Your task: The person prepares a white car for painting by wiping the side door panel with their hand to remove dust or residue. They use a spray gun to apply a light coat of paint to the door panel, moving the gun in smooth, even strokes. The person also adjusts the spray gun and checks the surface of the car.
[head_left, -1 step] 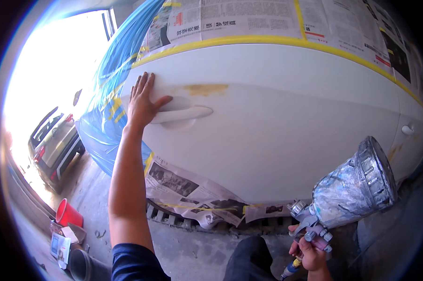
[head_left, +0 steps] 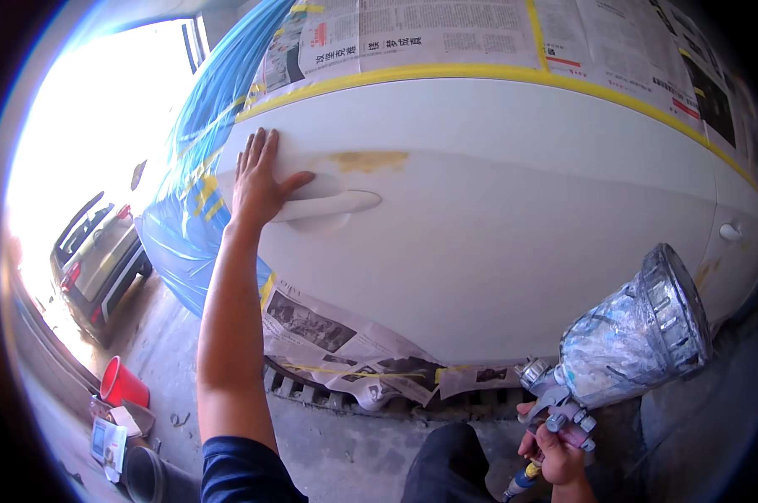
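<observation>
My left hand [head_left: 257,189] lies flat on a white car door [head_left: 496,235], fingers stretched upward and thumb held out to the side. Just under the thumb is the white door handle [head_left: 337,203]. A tan, sanded-looking patch [head_left: 369,160] shows above that handle. At the lower right, my right hand [head_left: 558,459] is wrapped round the grip of a paint spray gun [head_left: 563,412]. The gun's large, paint-stained cup [head_left: 618,344] tilts up to the right, in front of the door panel. A hose fitting [head_left: 523,479] hangs from the bottom of the grip.
Newspaper [head_left: 446,38] edged with yellow tape [head_left: 446,71] masks the car above the door; more newspaper [head_left: 337,335] hangs below. Blue plastic film [head_left: 178,251] drapes the left side. A red bucket [head_left: 125,382] and a dark bin [head_left: 157,479] stand at left. Another car [head_left: 102,260] is parked beyond.
My left hand and forearm have shifted very slightly to the right along the door. My right hand and the spray gun look unmoved.
</observation>
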Motion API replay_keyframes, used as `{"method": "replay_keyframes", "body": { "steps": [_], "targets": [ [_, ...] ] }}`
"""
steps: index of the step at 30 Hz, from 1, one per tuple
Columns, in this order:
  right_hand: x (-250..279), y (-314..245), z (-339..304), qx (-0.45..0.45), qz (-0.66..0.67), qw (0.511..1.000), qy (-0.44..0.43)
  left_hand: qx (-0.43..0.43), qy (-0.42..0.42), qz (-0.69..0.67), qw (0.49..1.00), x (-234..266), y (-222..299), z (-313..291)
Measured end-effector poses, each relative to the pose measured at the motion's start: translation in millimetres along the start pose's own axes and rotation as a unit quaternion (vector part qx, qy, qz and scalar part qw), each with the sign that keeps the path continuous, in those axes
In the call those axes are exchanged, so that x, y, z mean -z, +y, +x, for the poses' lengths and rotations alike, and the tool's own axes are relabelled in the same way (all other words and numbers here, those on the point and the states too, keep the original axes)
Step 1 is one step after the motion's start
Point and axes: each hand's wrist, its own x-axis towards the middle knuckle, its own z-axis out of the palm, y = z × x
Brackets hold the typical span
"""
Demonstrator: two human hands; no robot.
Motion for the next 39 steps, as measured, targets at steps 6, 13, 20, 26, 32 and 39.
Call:
{"method": "replay_keyframes", "body": {
  "steps": [6, 13, 20, 26, 32, 39],
  "targets": [
    [-3.7, -5.0, 8.4, 0.012, -0.003, 1.000, 0.028, -0.119, 0.028, -0.032, 0.992, -7.2, 104.3, 17.7],
    [-2.9, -17.1, 13.7, 0.018, 0.012, 1.000, -0.003, -0.018, -0.032, -0.012, 0.999, 0.3, -34.9, 3.8],
    [-2.9, -10.2, 17.3, 0.032, 0.011, 0.999, 0.030, 0.233, 0.025, -0.062, 0.970, -27.7, 127.9, 14.2],
    [-7.5, -7.4, 18.5, 0.024, 0.008, 0.999, 0.043, 0.140, 0.109, -0.120, 0.977, -45.6, 290.1, -18.3],
    [-2.7, -4.1, 21.5, 0.048, 0.014, 0.998, 0.040, 0.352, 0.080, -0.151, 0.920, -43.1, 137.8, 28.9],
    [1.5, 10.7, 29.7, 0.075, 0.025, 0.994, 0.076, 0.145, 0.109, -0.121, 0.976, -86.6, 307.7, -46.9]
  ]
}}
